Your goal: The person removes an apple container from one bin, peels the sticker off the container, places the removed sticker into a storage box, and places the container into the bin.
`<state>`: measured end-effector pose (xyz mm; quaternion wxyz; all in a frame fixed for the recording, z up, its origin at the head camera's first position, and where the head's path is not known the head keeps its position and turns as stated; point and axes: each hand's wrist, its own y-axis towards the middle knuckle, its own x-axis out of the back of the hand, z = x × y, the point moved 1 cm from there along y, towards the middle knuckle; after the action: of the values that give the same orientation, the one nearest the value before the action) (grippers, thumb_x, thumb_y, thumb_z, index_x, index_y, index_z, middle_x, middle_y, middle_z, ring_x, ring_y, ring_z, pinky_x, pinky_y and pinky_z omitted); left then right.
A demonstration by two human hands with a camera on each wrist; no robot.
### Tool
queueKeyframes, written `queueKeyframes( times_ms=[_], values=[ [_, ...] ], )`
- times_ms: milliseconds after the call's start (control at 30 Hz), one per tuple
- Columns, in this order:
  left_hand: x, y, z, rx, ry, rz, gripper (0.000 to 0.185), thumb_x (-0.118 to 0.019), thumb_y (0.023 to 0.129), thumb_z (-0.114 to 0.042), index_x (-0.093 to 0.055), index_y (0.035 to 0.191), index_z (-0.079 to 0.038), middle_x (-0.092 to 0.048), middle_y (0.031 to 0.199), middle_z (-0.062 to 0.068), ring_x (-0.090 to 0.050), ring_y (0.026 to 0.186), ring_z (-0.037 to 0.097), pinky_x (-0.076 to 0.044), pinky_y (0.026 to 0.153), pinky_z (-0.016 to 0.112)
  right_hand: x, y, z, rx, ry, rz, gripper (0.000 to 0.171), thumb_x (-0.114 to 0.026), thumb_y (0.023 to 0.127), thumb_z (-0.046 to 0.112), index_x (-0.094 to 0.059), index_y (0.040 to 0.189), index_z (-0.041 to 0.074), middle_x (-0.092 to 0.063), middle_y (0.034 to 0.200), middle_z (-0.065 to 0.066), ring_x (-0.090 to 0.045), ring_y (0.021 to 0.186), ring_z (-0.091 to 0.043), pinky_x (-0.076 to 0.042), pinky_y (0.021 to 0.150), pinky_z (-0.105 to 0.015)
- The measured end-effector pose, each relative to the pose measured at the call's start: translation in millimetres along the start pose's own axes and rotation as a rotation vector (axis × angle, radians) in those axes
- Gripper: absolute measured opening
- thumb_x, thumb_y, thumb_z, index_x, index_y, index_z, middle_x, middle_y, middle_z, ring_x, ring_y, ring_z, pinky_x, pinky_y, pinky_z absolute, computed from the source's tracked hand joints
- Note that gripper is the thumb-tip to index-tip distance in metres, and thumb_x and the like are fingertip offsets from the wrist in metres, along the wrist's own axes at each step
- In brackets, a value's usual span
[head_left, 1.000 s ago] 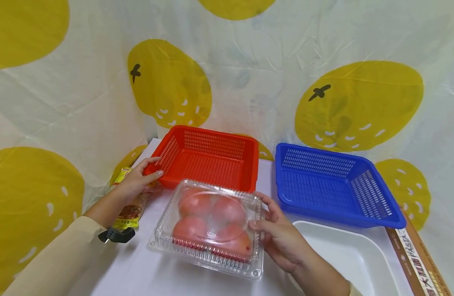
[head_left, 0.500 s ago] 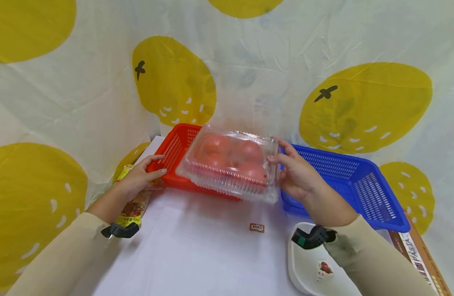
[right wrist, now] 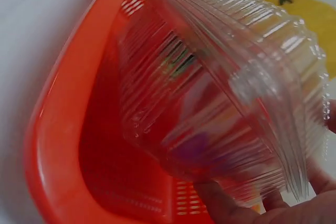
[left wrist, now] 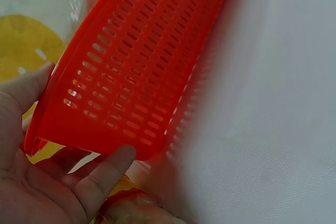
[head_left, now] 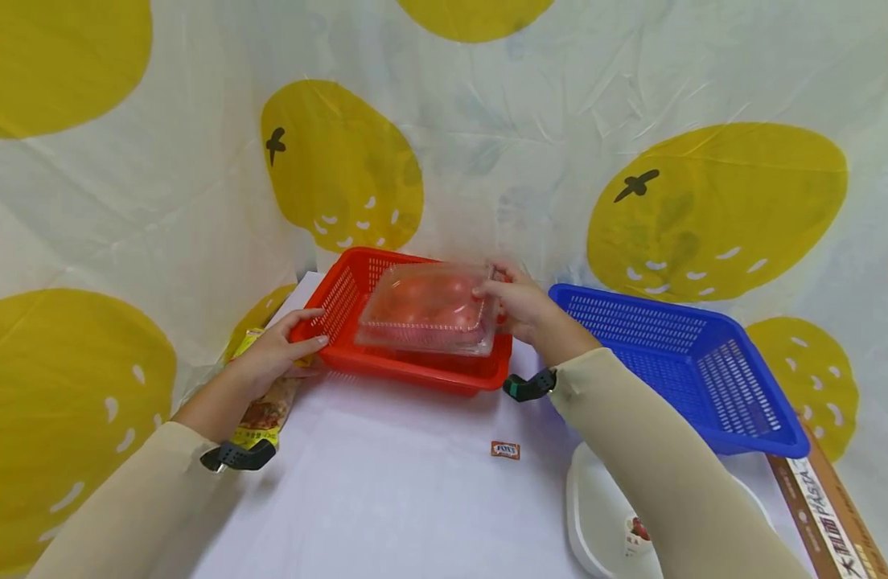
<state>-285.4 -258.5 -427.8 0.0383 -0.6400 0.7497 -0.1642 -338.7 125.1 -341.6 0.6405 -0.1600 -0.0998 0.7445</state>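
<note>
A clear plastic clamshell box of round red fruit, perhaps tomatoes, hangs tilted over and partly within the red basket. My right hand grips the box by its right side, thumb on the lid and fingers beneath, as the right wrist view shows from the side. At the basket's left corner, my left hand holds the rim, its thumb on the edge and its fingers against the outer wall. A yellow food packet lies under the left hand and forearm, partly hidden.
A blue basket stands to the right of the red one. In front of it sits a white tray with a small printed picture inside, partly covered by the right sleeve. A brown pasta box lies far right. A small brown sachet rests mid-table.
My right hand has lifted the clamshell box away from the table front and brought it over, then down into, the red basket. The sachet has come into sight. The left hand stays on the rim.
</note>
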Motion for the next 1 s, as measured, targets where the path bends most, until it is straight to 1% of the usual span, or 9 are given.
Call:
queueKeyframes(
  times_ms=[133, 267, 367, 467, 567, 667, 767, 900, 1000],
  values=[
    [3.2, -1.2, -0.4, 0.002, 0.002, 0.005, 0.079, -0.075, 0.084, -0.034, -0.032, 0.15, -0.03, -0.02, 0.154, 0.012, -0.033, 0.133, 0.042, -0.05, 0.089, 0.054, -16, 19, -10, -0.006, -0.05, -0.016, 0.067, -0.068, 0.086, 0.008, -0.039, 0.144, 0.027, -0.044, 0.135, -0.006, -0.054, 0.113, -0.034, -0.053, 0.082, -0.056],
    [6.2, -3.7, -1.1, 0.006, -0.008, 0.001, 0.074, -0.072, 0.088, -0.029, -0.031, 0.15, -0.029, -0.019, 0.154, 0.013, -0.032, 0.133, 0.042, -0.049, 0.09, 0.054, -29, 37, -21, -0.01, -0.053, -0.008, 0.066, -0.07, 0.088, 0.015, -0.037, 0.145, 0.026, -0.044, 0.136, -0.004, -0.058, 0.106, -0.03, -0.055, 0.082, -0.051],
    [7.5, -5.4, -1.6, 0.013, -0.007, 0.005, 0.071, -0.07, 0.09, -0.028, -0.031, 0.15, -0.03, -0.019, 0.154, 0.012, -0.031, 0.134, 0.042, -0.049, 0.09, 0.055, -32, 48, -30, -0.011, -0.054, 0.013, 0.068, -0.071, 0.088, 0.019, -0.036, 0.146, 0.028, -0.043, 0.139, -0.002, -0.059, 0.107, -0.029, -0.055, 0.084, -0.048],
    [9.1, -7.3, -2.0, 0.013, 0.003, 0.013, 0.071, -0.069, 0.091, -0.027, -0.031, 0.15, -0.029, -0.019, 0.154, 0.012, -0.031, 0.134, 0.042, -0.049, 0.09, 0.055, -33, 57, -34, -0.012, -0.062, 0.048, 0.071, -0.072, 0.088, 0.023, -0.034, 0.147, 0.03, -0.041, 0.142, 0.0, -0.056, 0.113, -0.029, -0.053, 0.088, -0.049],
    [10.8, -8.8, -2.5, -0.003, 0.022, 0.024, 0.071, -0.069, 0.091, -0.027, -0.03, 0.151, -0.028, -0.019, 0.154, 0.013, -0.031, 0.134, 0.043, -0.049, 0.089, 0.056, -34, 63, -34, 0.005, -0.086, 0.088, 0.074, -0.072, 0.088, 0.027, -0.031, 0.149, 0.031, -0.04, 0.143, -0.001, -0.051, 0.12, -0.03, -0.05, 0.092, -0.052],
    [12.3, -9.8, -1.5, -0.008, 0.033, 0.018, 0.069, -0.068, 0.091, -0.027, -0.031, 0.15, -0.028, -0.02, 0.153, 0.013, -0.033, 0.132, 0.043, -0.05, 0.088, 0.055, -36, 66, -33, 0.027, -0.099, 0.125, 0.075, -0.07, 0.09, 0.028, -0.027, 0.151, 0.031, -0.038, 0.144, -0.003, -0.048, 0.123, -0.032, -0.047, 0.095, -0.055],
    [12.5, -10.9, 0.4, -0.007, 0.048, 0.023, 0.07, -0.068, 0.092, -0.027, -0.03, 0.15, -0.028, -0.019, 0.154, 0.013, -0.033, 0.132, 0.043, -0.05, 0.088, 0.054, -36, 67, -35, 0.02, -0.107, 0.117, 0.073, -0.068, 0.092, 0.027, -0.027, 0.152, 0.03, -0.041, 0.141, -0.005, -0.051, 0.121, -0.032, -0.048, 0.094, -0.054],
    [11.4, -12.8, 1.9, 0.0, 0.068, 0.022, 0.071, -0.069, 0.091, -0.029, -0.031, 0.15, -0.03, -0.018, 0.155, 0.012, -0.034, 0.132, 0.043, -0.051, 0.087, 0.053, -34, 68, -40, -0.013, -0.123, 0.077, 0.069, -0.068, 0.091, 0.024, -0.032, 0.149, 0.03, -0.044, 0.136, -0.006, -0.054, 0.115, -0.032, -0.052, 0.09, -0.05],
    [11.7, -14.2, 0.9, 0.006, 0.067, 0.011, 0.072, -0.071, 0.089, -0.031, -0.032, 0.149, -0.031, -0.02, 0.155, 0.011, -0.035, 0.132, 0.042, -0.051, 0.087, 0.053, -34, 71, -43, -0.033, -0.124, 0.082, 0.068, -0.07, 0.091, 0.023, -0.033, 0.148, 0.029, -0.044, 0.135, -0.006, -0.054, 0.114, -0.032, -0.052, 0.089, -0.049]
  ],
)
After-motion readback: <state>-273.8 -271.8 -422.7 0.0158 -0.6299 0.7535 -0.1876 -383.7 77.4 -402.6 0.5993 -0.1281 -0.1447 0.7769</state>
